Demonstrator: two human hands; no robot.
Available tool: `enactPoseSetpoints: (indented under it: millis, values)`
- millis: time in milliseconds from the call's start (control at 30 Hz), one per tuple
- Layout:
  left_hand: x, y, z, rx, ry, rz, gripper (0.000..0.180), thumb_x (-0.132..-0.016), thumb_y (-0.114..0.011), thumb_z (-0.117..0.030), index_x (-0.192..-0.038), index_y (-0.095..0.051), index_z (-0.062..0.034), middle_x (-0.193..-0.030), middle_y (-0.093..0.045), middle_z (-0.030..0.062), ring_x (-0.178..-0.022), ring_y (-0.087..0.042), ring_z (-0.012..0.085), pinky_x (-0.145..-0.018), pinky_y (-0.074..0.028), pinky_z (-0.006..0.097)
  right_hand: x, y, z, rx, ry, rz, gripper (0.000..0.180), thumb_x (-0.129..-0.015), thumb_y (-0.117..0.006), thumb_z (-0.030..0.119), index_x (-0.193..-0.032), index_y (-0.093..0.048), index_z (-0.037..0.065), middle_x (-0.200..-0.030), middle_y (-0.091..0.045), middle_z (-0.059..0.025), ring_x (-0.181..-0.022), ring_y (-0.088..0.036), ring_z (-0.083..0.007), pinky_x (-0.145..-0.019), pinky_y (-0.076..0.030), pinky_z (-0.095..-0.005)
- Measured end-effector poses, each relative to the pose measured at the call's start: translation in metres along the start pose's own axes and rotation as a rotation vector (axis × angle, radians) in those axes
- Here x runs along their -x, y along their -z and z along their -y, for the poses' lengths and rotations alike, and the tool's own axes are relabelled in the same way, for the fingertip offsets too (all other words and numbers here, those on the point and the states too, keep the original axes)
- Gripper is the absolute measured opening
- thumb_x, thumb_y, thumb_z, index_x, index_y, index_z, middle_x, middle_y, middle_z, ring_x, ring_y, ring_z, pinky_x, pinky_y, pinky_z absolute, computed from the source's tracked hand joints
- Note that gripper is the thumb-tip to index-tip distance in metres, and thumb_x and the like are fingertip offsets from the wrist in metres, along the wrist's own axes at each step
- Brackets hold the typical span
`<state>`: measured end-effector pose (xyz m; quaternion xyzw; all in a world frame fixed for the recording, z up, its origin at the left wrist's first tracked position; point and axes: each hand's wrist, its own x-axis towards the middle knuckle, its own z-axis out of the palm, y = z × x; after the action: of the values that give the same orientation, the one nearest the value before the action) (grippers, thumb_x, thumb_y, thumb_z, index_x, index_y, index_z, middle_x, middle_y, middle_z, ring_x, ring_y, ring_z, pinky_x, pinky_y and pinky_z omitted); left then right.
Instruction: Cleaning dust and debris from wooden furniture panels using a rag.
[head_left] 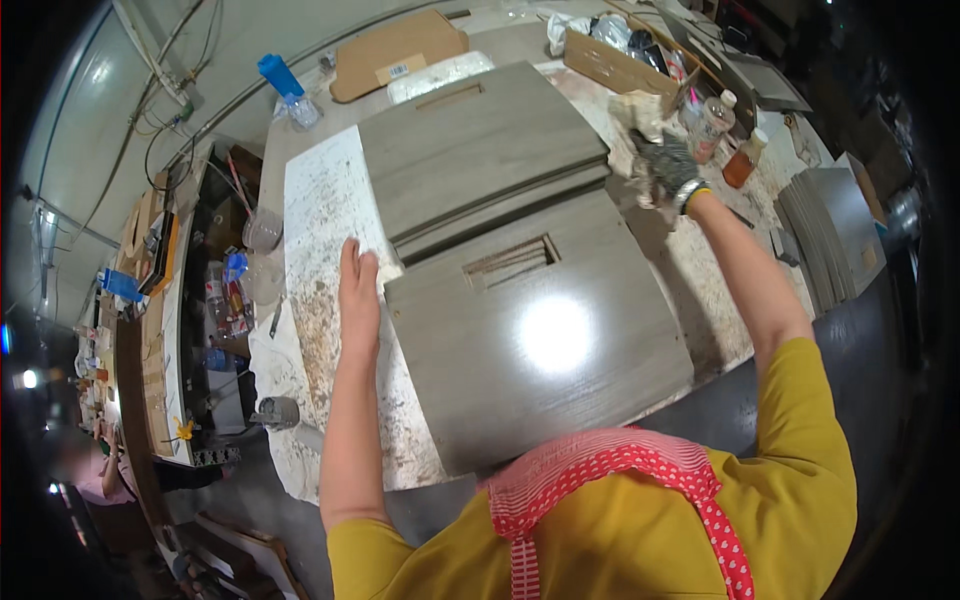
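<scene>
Left hand [360,295]: gripping nothing I see, just beside panel [470,370].
Right hand [668,165]: clamped on rag [640,112], likely to bunch it.

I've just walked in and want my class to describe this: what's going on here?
The gloved right hand grips a crumpled cloth beside some bottles. The bare left hand, open and empty, is by the left edge of the near grey panel; whether it touches is unclear. A second grey piece lies just beyond it.
</scene>
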<state>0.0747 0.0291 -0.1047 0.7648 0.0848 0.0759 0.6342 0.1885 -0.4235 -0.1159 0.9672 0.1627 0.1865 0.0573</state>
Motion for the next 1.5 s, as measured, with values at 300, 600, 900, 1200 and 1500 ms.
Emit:
enactPoseSetpoints:
  millis: [300, 600, 900, 1200, 1500]
  values:
    - [-0.059, -0.039, -0.033, 0.154, 0.306, 0.120, 0.055, -0.080, -0.053, -0.045, -0.122, -0.042, -0.0102, -0.121, -0.042, 0.0032, -0.110, -0.037, 0.0157, -0.093, -0.025, 0.041, -0.055, -0.014, 0.050, -0.770, -0.485, 0.043, 0.041, -0.079, -0.050, 0.038, -0.096, -0.058, 0.001, -0.084, -0.061, -0.0185, -0.081, -0.058, -0.0308, -0.073, -0.042, -0.0379]
    - [-0.072, 0.007, -0.021, 0.256, 0.408, 0.014, 0.048, -0.079, -0.055, -0.046, -0.110, -0.048, -0.0100, -0.091, -0.055, 0.0028, -0.082, -0.049, 0.0099, -0.067, -0.039, 0.028, -0.033, 0.034, 0.041, -1.783, -0.794, -0.148, 0.020, -0.073, -0.068, 0.025, -0.076, -0.056, 0.009, -0.055, -0.049, -0.0006, -0.041, -0.047, -0.0117, -0.036, -0.038, -0.0265]
    - [0.031, -0.025, -0.018, 0.296, 0.224, 0.122, 0.050, -0.086, -0.051, -0.021, -0.125, -0.033, 0.0043, -0.122, -0.043, 0.0155, -0.112, -0.043, 0.0222, -0.094, -0.034, 0.031, 0.076, 0.043, 0.039, -1.807, -0.876, 0.174, 0.030, -0.076, -0.066, 0.017, -0.101, -0.053, 0.005, -0.066, -0.056, -0.0049, -0.052, -0.055, -0.0146, -0.043, -0.045, -0.0303]
    - [0.079, -0.008, -0.051, 0.605, -0.044, 0.016, 0.050, -0.081, -0.058, -0.008, -0.124, -0.034, 0.0000, -0.120, -0.046, 0.0097, -0.108, -0.044, 0.0174, -0.094, -0.033, 0.030, 0.151, 0.020, 0.022, -0.271, 0.082, -0.076, 0.032, -0.082, -0.054, 0.010, -0.113, -0.047, 0.007, -0.105, -0.053, -0.0032, -0.091, -0.052, -0.0155, -0.078, -0.044, -0.0277]
    - [0.114, 0.028, -0.056, 0.725, -0.350, 0.084, 0.043, -0.076, -0.067, -0.019, -0.109, -0.044, -0.0027, -0.106, -0.052, 0.0032, -0.099, -0.047, 0.0113, -0.088, -0.035, 0.025, 0.144, 0.115, -0.055, -1.385, -0.135, -0.339, 0.050, -0.076, -0.062, 0.014, -0.121, -0.043, 0.004, -0.117, -0.049, -0.0106, -0.107, -0.048, -0.0229, -0.094, -0.036, -0.0324]
